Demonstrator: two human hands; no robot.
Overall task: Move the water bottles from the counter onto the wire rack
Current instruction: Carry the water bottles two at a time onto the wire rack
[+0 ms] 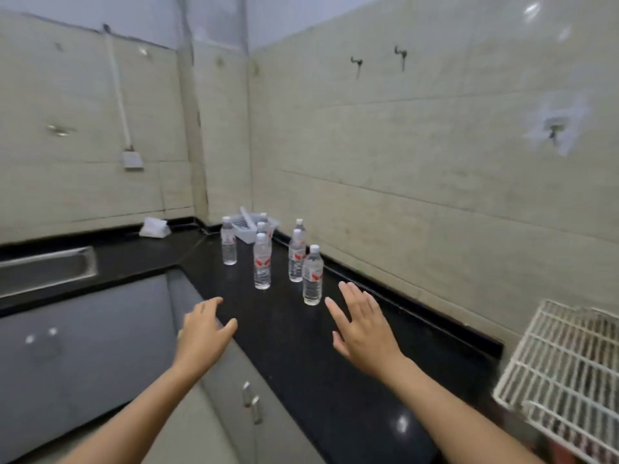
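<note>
Several clear water bottles with white caps and red labels stand upright on the black counter [335,380]. The nearest bottle [313,275] is by the wall, another [262,261] stands left of it, and a third [228,241] farther back left. My right hand [363,326] hovers open just short of the nearest bottle, not touching it. My left hand [205,331] is open above the counter's front edge, holding nothing. The white wire rack [566,373] lies at the right end of the counter, with no bottle on the part that shows.
A white plastic tray [249,226] sits in the far corner behind the bottles. A metal sink [47,267] is set in the counter at left, with a white packet [153,227] behind it. Cabinet doors with handles [251,401] are below the counter. Tiled walls close in two sides.
</note>
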